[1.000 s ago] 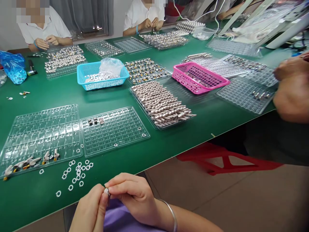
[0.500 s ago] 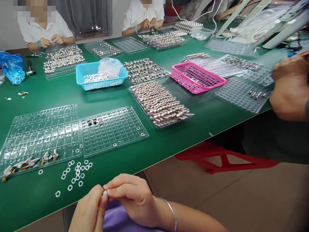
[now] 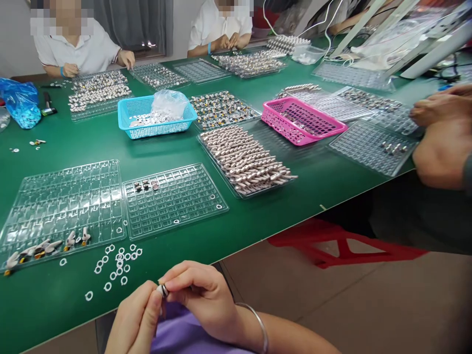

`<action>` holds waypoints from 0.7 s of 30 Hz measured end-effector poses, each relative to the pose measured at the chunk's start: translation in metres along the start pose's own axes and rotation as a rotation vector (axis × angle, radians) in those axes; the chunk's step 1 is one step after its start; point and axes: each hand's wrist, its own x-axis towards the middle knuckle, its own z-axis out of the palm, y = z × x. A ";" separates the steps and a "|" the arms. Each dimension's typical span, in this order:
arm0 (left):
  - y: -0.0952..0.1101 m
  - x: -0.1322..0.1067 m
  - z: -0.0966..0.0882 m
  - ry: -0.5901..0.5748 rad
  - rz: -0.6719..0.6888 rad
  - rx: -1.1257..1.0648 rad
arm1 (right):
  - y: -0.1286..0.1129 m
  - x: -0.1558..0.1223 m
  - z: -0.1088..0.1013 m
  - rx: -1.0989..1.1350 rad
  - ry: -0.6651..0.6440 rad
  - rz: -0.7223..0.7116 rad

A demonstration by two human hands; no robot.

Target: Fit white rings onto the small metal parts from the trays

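Observation:
My left hand [image 3: 134, 319] and my right hand [image 3: 202, 295] meet at the fingertips just below the near edge of the green table [image 3: 258, 216]. Both pinch one small metal part [image 3: 162, 290] between them. On the table right in front lies a scatter of small white rings [image 3: 118, 263]. Behind the rings sit two clear plastic cell trays: the left tray [image 3: 62, 206] holds several finished pieces in its near row, the right tray [image 3: 173, 196] holds several small dark parts at its far left corner.
A tray of pinkish pins [image 3: 247, 160], a blue basket [image 3: 157, 115] with a plastic bag, and a pink basket [image 3: 302, 120] stand further back. Other people's hands [image 3: 442, 137] work at the right edge, and two more people sit across. A red stool [image 3: 342, 243] stands below.
My fingertips have shifted slightly around the small part, which now shows a darker end. The person at the far left has stretched one hand out over a tray.

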 end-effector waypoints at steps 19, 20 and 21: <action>-0.005 0.001 0.004 0.074 0.159 0.130 | -0.003 0.002 -0.004 -0.183 -0.082 -0.108; -0.006 0.001 0.004 0.073 0.169 0.140 | -0.003 0.002 -0.004 -0.190 -0.087 -0.108; -0.006 0.001 0.003 0.072 0.178 0.148 | -0.004 0.003 -0.004 -0.191 -0.088 -0.100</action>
